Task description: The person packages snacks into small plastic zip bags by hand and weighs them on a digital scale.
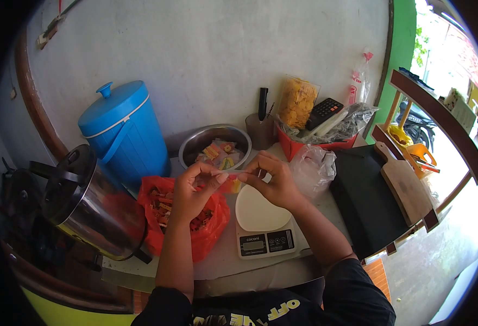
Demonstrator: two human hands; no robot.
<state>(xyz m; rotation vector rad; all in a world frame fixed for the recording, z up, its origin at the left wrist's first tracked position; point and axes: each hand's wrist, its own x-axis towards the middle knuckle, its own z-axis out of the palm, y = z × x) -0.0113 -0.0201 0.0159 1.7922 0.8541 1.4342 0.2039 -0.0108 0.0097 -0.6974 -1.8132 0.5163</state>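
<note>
My left hand (194, 190) and my right hand (274, 180) pinch the top edge of a small clear plastic bag (232, 185) between thumbs and fingertips. Red and yellow show in the bag; its contents are too small to name. Behind it is a steel bowl (187, 140) with several small filled packets (217, 154). Under my left forearm sits a red plastic bag (217, 231), open at the top, full of small reddish-brown pieces (201, 220). A white kitchen scale (262, 209) lies below my right hand, its pan bare.
A blue drinks jug (124, 130) and a steel lidded pot (95, 204) stand left. At the back right, a red basket (290, 148) holds a bag of yellow chips (299, 102) and a calculator (325, 112). Clear plastic bags (312, 169), a black box (358, 201) and a wooden cutting board (403, 185) are right.
</note>
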